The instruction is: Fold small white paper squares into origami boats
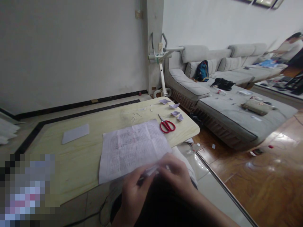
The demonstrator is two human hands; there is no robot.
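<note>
Close to my body, just off the table's near edge, my left hand [134,186] and my right hand [176,171] meet with fingers closed on a small piece of white paper [152,170]. Its exact shape is blurred and partly covered by the fingers. Beyond them a large creased sheet of paper [132,146] with writing lies flat on the pale wooden table [78,164]. Red-handled scissors [167,126] rest right of this sheet. Several small folded paper boats [174,106] stand near the table's far right corner.
Thin paper scraps [134,116] lie behind the sheet, and a blank white piece of paper [75,133] lies at the left. A grey sofa [227,107] with bags stands to the right. A white exercise machine [162,72] is behind the table. One person [290,47] sits far right.
</note>
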